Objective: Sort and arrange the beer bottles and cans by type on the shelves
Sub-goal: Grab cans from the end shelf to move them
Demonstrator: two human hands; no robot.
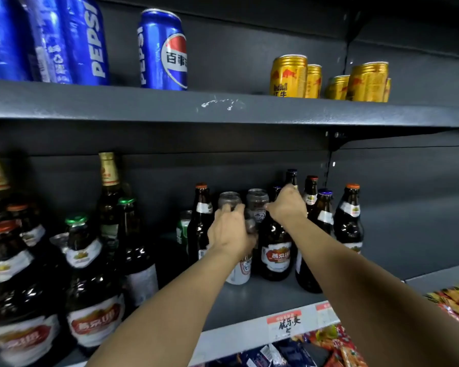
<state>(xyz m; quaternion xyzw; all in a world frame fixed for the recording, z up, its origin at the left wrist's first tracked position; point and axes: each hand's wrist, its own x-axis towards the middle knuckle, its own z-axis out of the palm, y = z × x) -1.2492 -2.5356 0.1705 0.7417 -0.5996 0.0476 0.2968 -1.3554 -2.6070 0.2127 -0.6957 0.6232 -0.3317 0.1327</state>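
A silvery can (229,201) with a rounded metal top is gripped by the left hand (229,230) on the lower shelf (252,298), fingers curled round its upper part. Just beside it, a second matching can (258,203) is touched by the right hand (286,205); whether that grip is pinching it or the bottle behind cannot be told. Dark glass beer bottles (349,218) with glossy labels are ranged on either side. Smooth blue Pepsi cans (162,50) and ribbed gold cans (288,75) are stood on the matte grey upper shelf (223,108).
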